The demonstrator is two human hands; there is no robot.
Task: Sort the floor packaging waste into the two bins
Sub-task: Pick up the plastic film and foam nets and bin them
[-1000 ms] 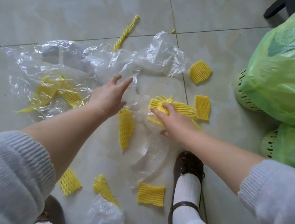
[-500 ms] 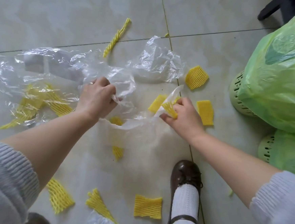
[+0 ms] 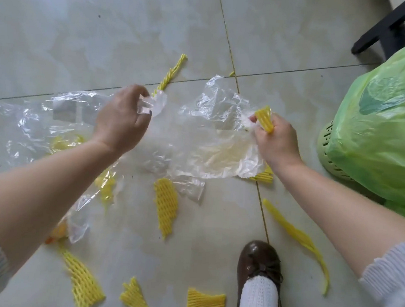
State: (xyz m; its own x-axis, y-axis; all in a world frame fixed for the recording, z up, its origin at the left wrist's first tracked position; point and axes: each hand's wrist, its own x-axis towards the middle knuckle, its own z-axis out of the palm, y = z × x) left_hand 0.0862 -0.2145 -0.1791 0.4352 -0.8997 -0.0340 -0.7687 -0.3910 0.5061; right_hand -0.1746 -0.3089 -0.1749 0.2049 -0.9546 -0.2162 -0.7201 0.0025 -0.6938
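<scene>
Gripping plastic sheet (image 3: 197, 141) edges, both hands

no readable text, labels or numbers anywhere; green bag (image 3: 387, 134) print illegible.

Both forearms bare, grey knit sleeves pushed up toward the elbows, arms reaching forward and down. Left hand (image 3: 123, 120): back toward the camera, fingers curled closed, pinching at the fingertips. Right hand (image 3: 276, 141): closed in a fist, knuckles up, thumb side toward the left hand. Hands level with each other, apart.
</scene>
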